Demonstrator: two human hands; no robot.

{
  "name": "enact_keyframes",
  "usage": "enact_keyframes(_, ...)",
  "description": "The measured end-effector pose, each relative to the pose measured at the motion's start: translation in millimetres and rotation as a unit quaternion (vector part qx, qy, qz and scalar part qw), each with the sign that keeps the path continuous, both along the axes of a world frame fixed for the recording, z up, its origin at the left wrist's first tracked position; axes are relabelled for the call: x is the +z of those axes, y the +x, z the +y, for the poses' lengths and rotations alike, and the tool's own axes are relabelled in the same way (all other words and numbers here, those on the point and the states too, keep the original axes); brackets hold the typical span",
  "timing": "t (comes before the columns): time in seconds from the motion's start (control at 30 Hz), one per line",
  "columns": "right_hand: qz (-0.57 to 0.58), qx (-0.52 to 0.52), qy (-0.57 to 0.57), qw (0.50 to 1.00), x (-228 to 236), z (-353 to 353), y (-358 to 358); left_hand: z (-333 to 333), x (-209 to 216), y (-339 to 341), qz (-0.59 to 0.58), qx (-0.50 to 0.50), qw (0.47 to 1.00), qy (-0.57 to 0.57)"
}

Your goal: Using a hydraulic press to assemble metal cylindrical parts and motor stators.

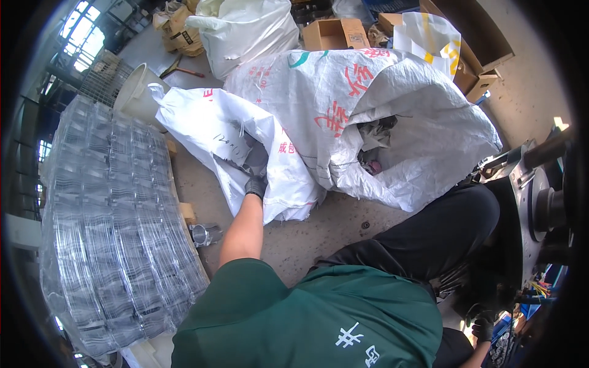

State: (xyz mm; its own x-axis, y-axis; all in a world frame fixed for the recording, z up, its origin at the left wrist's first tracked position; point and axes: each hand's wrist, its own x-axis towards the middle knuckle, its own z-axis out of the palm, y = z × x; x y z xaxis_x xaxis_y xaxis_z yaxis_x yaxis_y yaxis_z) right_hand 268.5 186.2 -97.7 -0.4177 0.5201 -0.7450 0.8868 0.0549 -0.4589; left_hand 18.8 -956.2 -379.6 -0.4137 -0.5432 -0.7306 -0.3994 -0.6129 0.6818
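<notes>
My left hand [255, 186], in a dark glove, reaches into the torn mouth of a smaller white woven sack [202, 126]. Its fingers are mostly lost against a grey thing [255, 161] inside that opening, so their grip does not show. Down at the lower right, my right hand [483, 326] is also gloved in black and lies beside the dark machine parts. Shadow and its small size hide what those fingers do. A larger white woven sack [423, 116] with red printing leans against the smaller one, its mouth gaping over crumpled scraps [375, 135].
Stacked clear plastic pieces in film [110, 221] stand along the left. A clear cup-like piece [206, 234] lies on the floor [294, 245]. Behind are a white bucket [136, 92], a full white bag [248, 30] and cardboard boxes [334, 35]. Machinery [540, 202] borders the right.
</notes>
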Motion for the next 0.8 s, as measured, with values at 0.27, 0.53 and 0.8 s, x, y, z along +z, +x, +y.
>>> enact_keyframes(0.27, -0.039, -0.063, 0.092, 0.993, 13, -9, 31, 38, 39, -17, 0.036, 0.073, 0.994, 0.077)
enact_keyframes(0.53, -0.071, 0.01, 0.052, 0.996, 10, 8, 38, 36, 29, -14, 0.126, 0.099, 0.982, 0.102)
enact_keyframes(0.8, 0.153, 0.202, 0.064, 0.965, -15, -56, -46, -10, 24, -40, 0.039, 0.296, 0.952, -0.064)
